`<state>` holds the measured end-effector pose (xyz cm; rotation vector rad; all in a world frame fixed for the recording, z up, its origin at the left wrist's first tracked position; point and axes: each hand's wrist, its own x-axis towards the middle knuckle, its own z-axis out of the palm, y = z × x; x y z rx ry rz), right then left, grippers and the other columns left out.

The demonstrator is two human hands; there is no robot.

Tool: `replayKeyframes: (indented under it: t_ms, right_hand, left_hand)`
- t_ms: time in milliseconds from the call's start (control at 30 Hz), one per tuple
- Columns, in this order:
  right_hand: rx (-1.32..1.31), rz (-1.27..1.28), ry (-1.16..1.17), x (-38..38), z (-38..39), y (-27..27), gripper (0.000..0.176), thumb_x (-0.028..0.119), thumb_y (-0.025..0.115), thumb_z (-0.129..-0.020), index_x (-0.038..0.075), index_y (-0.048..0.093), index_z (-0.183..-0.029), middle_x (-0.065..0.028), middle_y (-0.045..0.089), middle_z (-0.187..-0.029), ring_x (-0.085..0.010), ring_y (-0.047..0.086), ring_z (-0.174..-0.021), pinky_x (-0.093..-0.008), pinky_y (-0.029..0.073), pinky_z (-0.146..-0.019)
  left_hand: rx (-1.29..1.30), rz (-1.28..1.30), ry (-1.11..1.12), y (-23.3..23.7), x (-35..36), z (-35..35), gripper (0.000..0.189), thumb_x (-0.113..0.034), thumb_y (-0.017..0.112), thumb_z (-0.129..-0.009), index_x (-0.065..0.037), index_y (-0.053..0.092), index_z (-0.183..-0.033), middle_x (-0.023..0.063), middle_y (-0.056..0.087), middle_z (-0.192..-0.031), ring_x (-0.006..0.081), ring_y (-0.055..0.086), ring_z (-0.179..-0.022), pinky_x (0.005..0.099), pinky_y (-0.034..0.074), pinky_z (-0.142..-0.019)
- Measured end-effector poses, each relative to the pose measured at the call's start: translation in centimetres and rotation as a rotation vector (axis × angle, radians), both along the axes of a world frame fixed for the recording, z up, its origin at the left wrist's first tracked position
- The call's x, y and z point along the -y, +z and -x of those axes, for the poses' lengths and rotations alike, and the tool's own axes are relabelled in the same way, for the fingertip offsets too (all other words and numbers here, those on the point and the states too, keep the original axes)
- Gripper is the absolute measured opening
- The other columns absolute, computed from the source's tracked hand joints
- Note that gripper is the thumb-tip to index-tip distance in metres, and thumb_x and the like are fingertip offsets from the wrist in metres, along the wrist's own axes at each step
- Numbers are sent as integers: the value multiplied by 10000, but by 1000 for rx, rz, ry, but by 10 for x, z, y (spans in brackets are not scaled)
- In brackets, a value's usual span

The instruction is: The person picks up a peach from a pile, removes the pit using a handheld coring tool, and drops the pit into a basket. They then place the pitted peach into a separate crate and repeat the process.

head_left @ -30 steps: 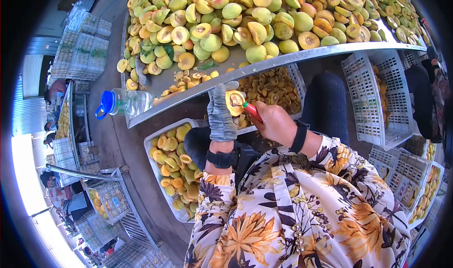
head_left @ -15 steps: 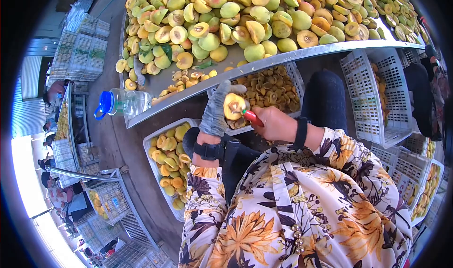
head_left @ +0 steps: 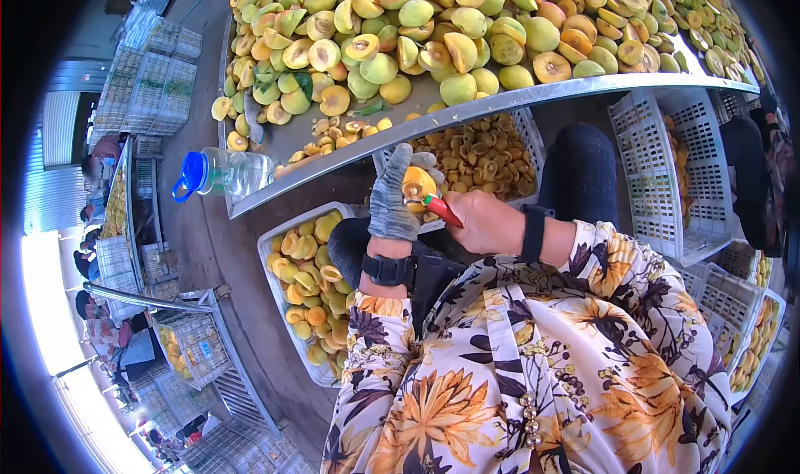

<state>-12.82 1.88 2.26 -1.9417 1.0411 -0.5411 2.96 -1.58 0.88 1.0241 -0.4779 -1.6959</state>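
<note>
In a grey knitted glove, my left hand is closed around a yellow peach half, its cut face turned toward my right hand. My bare right hand grips a red-handled knife with a green collar. The tool's tip is at the middle of the cut face; its blade is mostly hidden by the fruit. Both hands are over my lap, just below the metal table edge. Many whole and halved peaches are heaped on that table.
A white crate of peach halves stands at my left knee. Another crate with small brownish fruit pieces sits under the table. A blue-capped bottle is at the table's left corner. More crates stand at right.
The peach half has tilted in my left hand, so its cut face points more toward the knife. My left hand has shifted slightly right, and the whole view has moved a little.
</note>
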Motion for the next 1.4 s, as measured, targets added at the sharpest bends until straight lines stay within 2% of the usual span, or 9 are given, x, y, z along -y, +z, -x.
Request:
replayKeyframes:
  t_ms: [100, 267, 600, 833, 967, 1100, 1167, 1233, 1400]
  right_hand:
    - [84, -30, 34, 3, -1, 3, 169, 84, 569, -725, -24, 492, -829, -188, 535, -560, -321, 576, -531, -366, 441, -474]
    - [278, -995, 172, 15, 5, 32, 111, 116, 537, -826, 36, 484, -880, 16, 421, -516, -55, 407, -382, -226, 327, -339]
    - [843, -1633, 232, 6, 3, 10, 102, 79, 530, -847, 55, 489, -938, 37, 372, -543, -29, 305, -370, -191, 270, -314]
    - [1142, -1172, 225, 24, 20, 21, 190, 90, 506, -865, 50, 496, -1050, 9, 415, -591, -52, 344, -349, -201, 288, -318]
    - [-459, 335, -195, 24, 17, -48, 172, 44, 562, -749, 26, 487, -903, -141, 531, -684, -283, 563, -560, -370, 460, -507]
    - [-228, 214, -147, 15, 22, -48, 153, 108, 580, -709, 20, 502, -808, -205, 560, -694, -368, 570, -661, -429, 462, -592]
    - [-269, 174, -120, 11, 22, -57, 157, 113, 584, -705, 21, 499, -800, -197, 564, -664, -366, 571, -639, -436, 456, -578]
    - [-307, 129, -99, 11, 22, -61, 160, 118, 587, -702, 22, 495, -791, -189, 567, -634, -365, 573, -616, -443, 450, -565]
    - [-288, 106, -120, 14, 16, -55, 147, 129, 583, -717, 37, 497, -792, -186, 565, -632, -362, 567, -600, -437, 447, -554]
  left_hand:
    - [23, 27, -52, 3, -1, -3, 339, -362, 600, -803, -25, 585, -841, 101, 610, -776, 223, 604, -644, 322, 506, -504]
    - [24, 47, -98, 9, 2, -5, 370, -388, 601, -793, -20, 589, -831, 110, 608, -729, 212, 602, -614, 309, 500, -480]
    - [164, 139, -7, 5, 5, 1, 504, -507, 507, -819, -19, 557, -936, 99, 611, -756, 180, 596, -599, 281, 511, -506]
    - [-122, -24, 261, -1, 5, -7, 547, -599, 449, -805, -75, 562, -913, 79, 598, -763, 206, 582, -667, 323, 501, -502]
    - [-61, 3, 325, 8, -10, -34, 602, -607, 420, -810, -46, 568, -969, 122, 597, -797, 237, 584, -704, 331, 501, -507]
    - [448, 171, 517, 8, -62, -84, 508, -498, 421, -867, -31, 531, -1034, 107, 599, -798, 220, 583, -689, 280, 448, -452]
    - [1507, 630, 338, -37, -111, -153, 339, -311, 469, -894, -36, 519, -1087, 85, 593, -787, 203, 584, -776, 289, 464, -501]
    - [1152, -387, 104, -67, -150, -236, 240, -267, 621, -797, -87, 625, -957, 112, 628, -881, 213, 609, -818, 289, 491, -691]
    - [1775, -131, 111, 13, -83, -203, 342, -365, 615, -774, -99, 636, -990, 138, 628, -964, 277, 602, -878, 343, 449, -785]
